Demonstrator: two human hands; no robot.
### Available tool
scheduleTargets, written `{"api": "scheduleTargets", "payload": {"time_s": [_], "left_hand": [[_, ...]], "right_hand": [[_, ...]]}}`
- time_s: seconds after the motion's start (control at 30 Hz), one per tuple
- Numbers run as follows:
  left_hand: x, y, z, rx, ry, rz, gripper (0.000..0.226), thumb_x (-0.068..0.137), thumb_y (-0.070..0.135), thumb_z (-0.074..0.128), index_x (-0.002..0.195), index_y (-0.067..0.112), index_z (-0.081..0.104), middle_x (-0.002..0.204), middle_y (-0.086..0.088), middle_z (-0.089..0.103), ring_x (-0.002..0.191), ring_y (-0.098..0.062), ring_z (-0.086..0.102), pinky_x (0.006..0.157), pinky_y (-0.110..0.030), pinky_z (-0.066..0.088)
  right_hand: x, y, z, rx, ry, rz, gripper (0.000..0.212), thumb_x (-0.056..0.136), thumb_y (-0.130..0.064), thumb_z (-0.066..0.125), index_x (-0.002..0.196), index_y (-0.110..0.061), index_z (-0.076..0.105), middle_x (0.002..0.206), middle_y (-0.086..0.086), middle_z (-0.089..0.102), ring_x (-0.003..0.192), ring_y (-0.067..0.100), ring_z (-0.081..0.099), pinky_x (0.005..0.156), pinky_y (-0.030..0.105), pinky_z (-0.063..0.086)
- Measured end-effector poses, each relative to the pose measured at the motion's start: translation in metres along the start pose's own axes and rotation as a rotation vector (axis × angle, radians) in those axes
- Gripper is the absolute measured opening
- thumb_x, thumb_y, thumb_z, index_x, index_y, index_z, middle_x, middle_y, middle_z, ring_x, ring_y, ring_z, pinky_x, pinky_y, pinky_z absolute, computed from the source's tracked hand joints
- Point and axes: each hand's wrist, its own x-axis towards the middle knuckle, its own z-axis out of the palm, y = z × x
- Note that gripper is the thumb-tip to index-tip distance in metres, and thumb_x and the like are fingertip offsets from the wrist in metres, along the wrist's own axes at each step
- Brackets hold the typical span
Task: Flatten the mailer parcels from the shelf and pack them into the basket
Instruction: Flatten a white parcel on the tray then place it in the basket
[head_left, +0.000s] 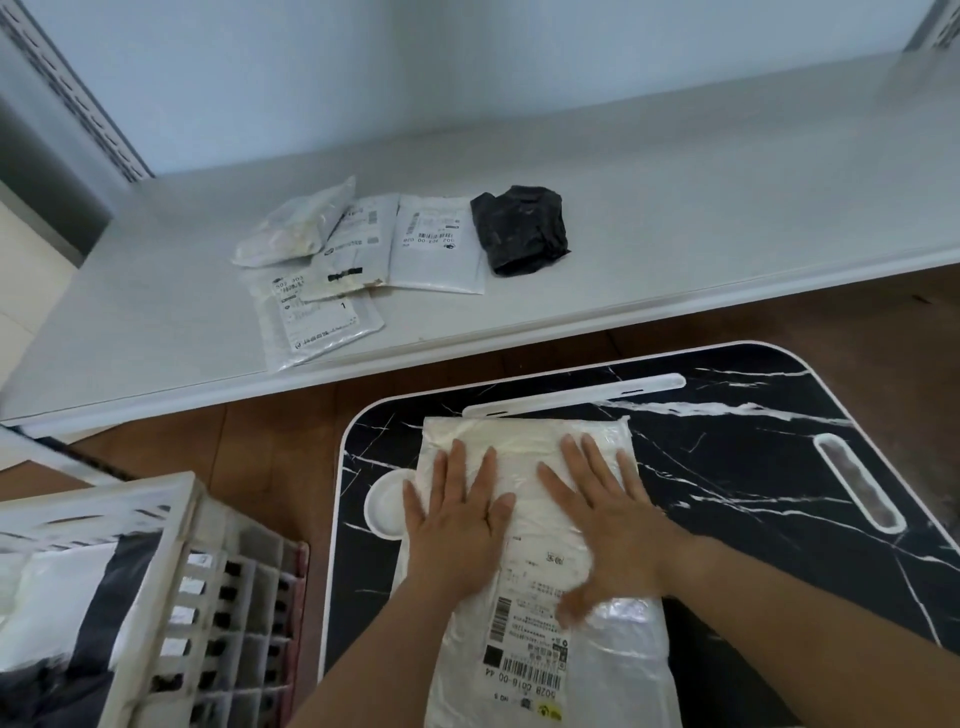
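Flattening step in hand: white mailer parcel (545, 597) pressed flat on black marble-patterned lap table (753, 467).

Nearest, white slatted basket (171, 571) at lower left, already holding pale and dark packages, just beside the table's left edge. Next, left hand (457, 514) and right hand (602, 509) side by side on the parcel's far half, palms down, fingers straight and spread, gripping nothing, only bearing down. Label end of the parcel toward the viewer, unpressed. Beyond, on grey shelf (675, 234), loose cluster of white mailers (358, 260) and crumpled black parcel (519, 228), untouched. Likely next: smooth toward the near end, then lift by the edges and carry left into the basket, kept flat.
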Motion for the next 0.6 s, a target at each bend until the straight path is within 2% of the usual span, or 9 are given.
{"api": "scheduleTargets", "payload": {"time_s": [0.1, 0.2, 0.23, 0.3, 0.37, 0.43, 0.47, 0.53, 0.6], "left_hand": [[-0.007, -0.004, -0.004, 0.005, -0.095, -0.038, 0.061, 0.094, 0.063, 0.004, 0.143, 0.042, -0.025, 0.154, 0.004, -0.033, 0.142, -0.019, -0.030, 0.114, -0.056, -0.014], [-0.029, -0.011, -0.001, 0.008, -0.112, -0.114, 0.078, 0.082, 0.075, 0.002, 0.145, 0.039, -0.026, 0.154, -0.002, -0.033, 0.143, -0.030, -0.027, 0.114, -0.054, -0.012], [-0.036, -0.012, -0.001, 0.002, -0.119, -0.152, 0.084, 0.081, 0.077, 0.006, 0.147, 0.036, -0.024, 0.155, -0.006, -0.031, 0.144, -0.033, -0.023, 0.115, -0.052, -0.010], [-0.049, -0.012, -0.007, -0.094, -0.083, -0.232, 0.092, 0.086, 0.073, 0.031, 0.152, 0.026, -0.013, 0.159, -0.012, -0.018, 0.147, -0.033, -0.006, 0.118, -0.048, 0.003], [-0.058, -0.008, -0.017, -0.343, 0.042, -0.295, 0.096, 0.086, 0.052, 0.061, 0.154, 0.017, 0.002, 0.161, -0.010, 0.002, 0.146, -0.029, 0.015, 0.116, -0.043, 0.021], [-0.066, -0.009, -0.024, -0.623, 0.183, -0.410, 0.092, 0.080, 0.030, 0.075, 0.152, 0.014, 0.019, 0.153, -0.008, 0.030, 0.137, -0.027, 0.036, 0.110, -0.041, 0.036], [-0.069, -0.011, -0.027, -0.773, 0.208, -0.499, 0.087, 0.077, 0.022, 0.078, 0.148, 0.011, 0.029, 0.143, -0.010, 0.044, 0.127, -0.028, 0.048, 0.104, -0.041, 0.044], [-0.080, -0.013, -0.039, -1.120, 0.116, -0.641, 0.063, 0.073, 0.011, 0.081, 0.129, 0.003, 0.053, 0.115, -0.013, 0.064, 0.101, -0.030, 0.063, 0.087, -0.044, 0.054], [-0.096, -0.010, -0.051, -1.277, -0.068, -0.642, 0.043, 0.073, 0.006, 0.080, 0.111, 0.000, 0.062, 0.103, -0.014, 0.069, 0.088, -0.027, 0.066, 0.080, -0.043, 0.056]], "right_hand": [[-0.026, -0.002, 0.012, -0.029, -0.061, 0.056, 0.146, 0.051, -0.086, 0.063, 0.133, -0.031, -0.045, 0.132, 0.000, -0.061, 0.121, 0.019, -0.057, 0.107, 0.055, -0.029], [-0.037, -0.007, 0.018, 0.010, -0.065, 0.144, 0.147, 0.053, -0.080, 0.068, 0.132, -0.029, -0.046, 0.136, 0.004, -0.056, 0.123, 0.025, -0.054, 0.108, 0.059, -0.024], [-0.038, -0.010, 0.018, 0.032, -0.064, 0.165, 0.148, 0.054, -0.076, 0.071, 0.133, -0.029, -0.045, 0.138, 0.005, -0.054, 0.125, 0.026, -0.051, 0.109, 0.060, -0.023], [-0.041, -0.016, 0.016, 0.087, -0.037, 0.189, 0.148, 0.054, -0.072, 0.075, 0.136, -0.029, -0.041, 0.142, 0.007, -0.049, 0.130, 0.028, -0.046, 0.111, 0.059, -0.019], [-0.044, -0.023, 0.014, 0.184, 0.039, 0.214, 0.143, 0.056, -0.070, 0.075, 0.145, -0.027, -0.028, 0.150, 0.008, -0.037, 0.137, 0.029, -0.036, 0.115, 0.054, -0.012], [-0.047, -0.031, 0.011, 0.350, 0.178, 0.274, 0.133, 0.058, -0.071, 0.073, 0.154, -0.022, -0.004, 0.159, 0.007, -0.019, 0.145, 0.030, -0.020, 0.118, 0.046, -0.001], [-0.049, -0.036, 0.007, 0.445, 0.253, 0.326, 0.126, 0.060, -0.069, 0.074, 0.154, -0.020, 0.006, 0.161, 0.007, -0.010, 0.146, 0.031, -0.011, 0.118, 0.044, 0.005], [-0.054, -0.039, 0.004, 0.662, 0.381, 0.455, 0.118, 0.061, -0.060, 0.080, 0.153, -0.022, 0.017, 0.160, 0.008, 0.006, 0.146, 0.033, 0.003, 0.117, 0.047, 0.013], [-0.061, -0.036, 0.003, 0.916, 0.438, 0.575, 0.121, 0.057, -0.050, 0.087, 0.153, -0.020, 0.018, 0.155, 0.013, 0.024, 0.141, 0.036, 0.024, 0.113, 0.051, 0.027]]}}
